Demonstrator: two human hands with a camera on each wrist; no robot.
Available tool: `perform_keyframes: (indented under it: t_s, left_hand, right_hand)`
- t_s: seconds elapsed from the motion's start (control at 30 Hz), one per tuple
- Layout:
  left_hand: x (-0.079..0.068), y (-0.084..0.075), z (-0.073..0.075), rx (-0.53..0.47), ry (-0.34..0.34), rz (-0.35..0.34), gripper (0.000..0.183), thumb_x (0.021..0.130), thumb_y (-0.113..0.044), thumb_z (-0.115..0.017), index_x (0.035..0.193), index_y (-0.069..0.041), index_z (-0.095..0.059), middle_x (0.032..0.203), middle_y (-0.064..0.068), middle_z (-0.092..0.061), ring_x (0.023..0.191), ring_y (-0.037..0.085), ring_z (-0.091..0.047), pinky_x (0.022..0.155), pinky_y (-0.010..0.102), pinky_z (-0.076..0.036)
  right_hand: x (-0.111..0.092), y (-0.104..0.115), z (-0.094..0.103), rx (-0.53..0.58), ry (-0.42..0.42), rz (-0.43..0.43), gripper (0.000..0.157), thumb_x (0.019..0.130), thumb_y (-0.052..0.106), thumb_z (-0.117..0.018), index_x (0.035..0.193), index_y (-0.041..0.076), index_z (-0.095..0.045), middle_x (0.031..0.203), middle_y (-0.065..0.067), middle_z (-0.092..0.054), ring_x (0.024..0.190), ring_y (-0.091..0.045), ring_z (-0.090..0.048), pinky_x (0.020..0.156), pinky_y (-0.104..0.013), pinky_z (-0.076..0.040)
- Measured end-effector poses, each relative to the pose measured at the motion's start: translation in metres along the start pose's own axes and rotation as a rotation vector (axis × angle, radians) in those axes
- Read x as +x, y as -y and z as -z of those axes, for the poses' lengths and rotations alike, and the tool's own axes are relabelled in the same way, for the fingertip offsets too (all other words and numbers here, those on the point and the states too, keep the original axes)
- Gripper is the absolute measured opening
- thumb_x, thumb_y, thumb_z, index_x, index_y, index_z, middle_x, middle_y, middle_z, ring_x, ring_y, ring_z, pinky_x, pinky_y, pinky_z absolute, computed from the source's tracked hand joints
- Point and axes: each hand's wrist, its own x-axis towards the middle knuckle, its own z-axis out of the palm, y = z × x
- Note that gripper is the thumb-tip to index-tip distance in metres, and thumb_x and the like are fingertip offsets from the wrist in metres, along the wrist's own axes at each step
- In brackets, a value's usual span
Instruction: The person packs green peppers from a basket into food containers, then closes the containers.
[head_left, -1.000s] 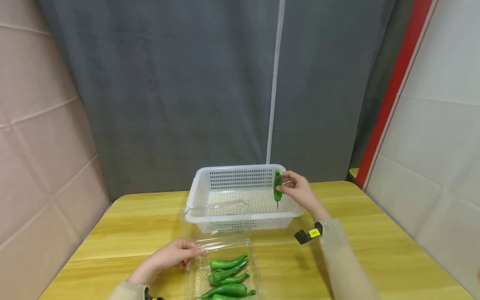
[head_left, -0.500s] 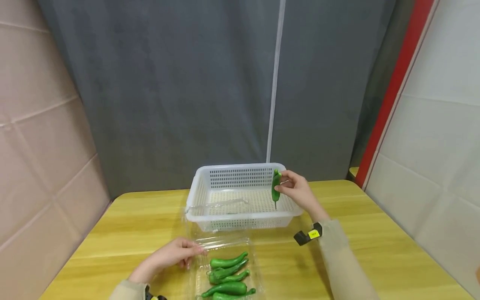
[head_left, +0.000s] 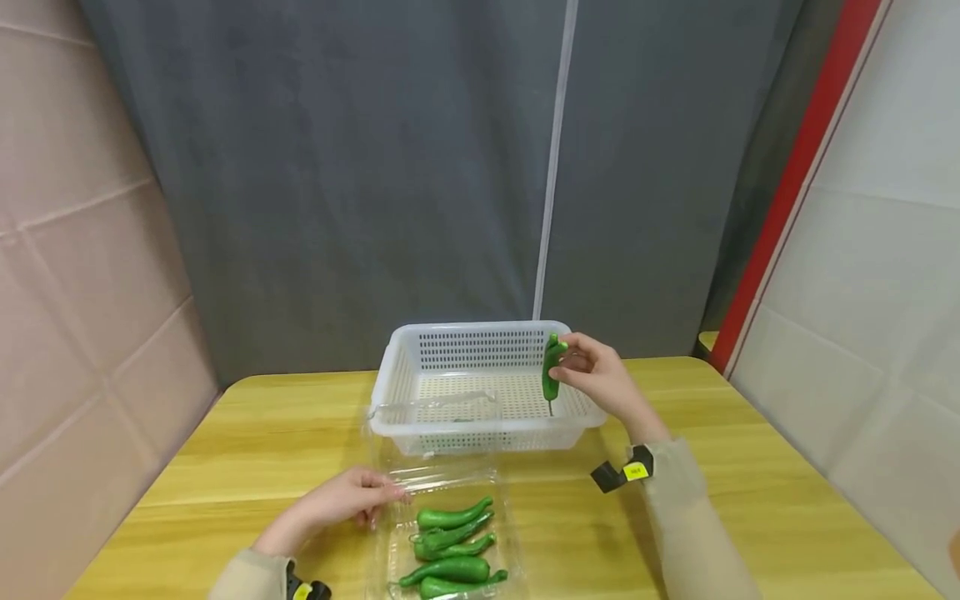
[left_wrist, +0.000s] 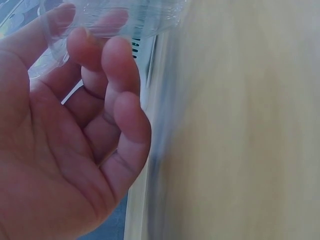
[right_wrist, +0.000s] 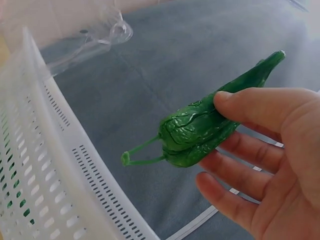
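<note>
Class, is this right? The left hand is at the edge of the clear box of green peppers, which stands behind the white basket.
"Behind" is wrong: the head view shows the clear box on the near side of the white basket. The left hand and green peppers are as stated.

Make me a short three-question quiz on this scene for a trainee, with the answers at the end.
1. Which colour is the produce in the right hand? A) red B) green C) yellow
2. Which stands nearer the curtain: the white basket or the peppers in the clear container?
3. True or false: the left hand is inside the white basket.

Key: 1. B. 2. The white basket. 3. False; it holds the clear container's edge.
</note>
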Motion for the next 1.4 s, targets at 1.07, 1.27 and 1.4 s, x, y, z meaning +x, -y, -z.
perform_keyframes:
  t_s: [1.07,1.27,1.4]
  left_hand:
    - [-0.003,0.001,-0.004,-0.008,-0.018,-0.037,0.030,0.099,-0.025,-0.056,0.107,-0.002,-0.073,0.059,-0.003,-0.053,0.050,0.005,-0.044,0.045,0.017,-0.035]
    - [-0.001,-0.003,-0.005,-0.004,-0.011,-0.021,0.032,0.099,-0.027,-0.056,0.108,-0.001,-0.072,0.060,-0.002,-0.053,0.050,0.006,-0.044,0.046,0.017,-0.035]
    - [-0.003,-0.008,-0.004,-0.010,-0.018,0.004,0.032,0.099,-0.028,-0.057,0.107,-0.001,-0.072,0.060,0.000,-0.053,0.050,0.007,-0.042,0.046,0.017,-0.033]
  right_hand:
    - [-0.010,0.009,-0.016,0.068,0.146,0.052,0.031,0.088,-0.006,-0.066,0.116,-0.007,-0.054,0.100,-0.023,-0.065,0.092,-0.017,-0.067,0.079,-0.030,-0.055]
    - [-0.011,0.015,-0.019,0.063,0.186,0.066,0.032,0.089,-0.007,-0.064,0.119,-0.008,-0.053,0.103,-0.026,-0.064,0.092,-0.017,-0.067,0.078,-0.033,-0.055]
    - [-0.011,0.018,-0.024,0.067,0.208,0.061,0.033,0.089,-0.006,-0.065,0.120,-0.006,-0.055,0.102,-0.023,-0.065,0.091,-0.017,-0.067,0.077,-0.034,-0.055]
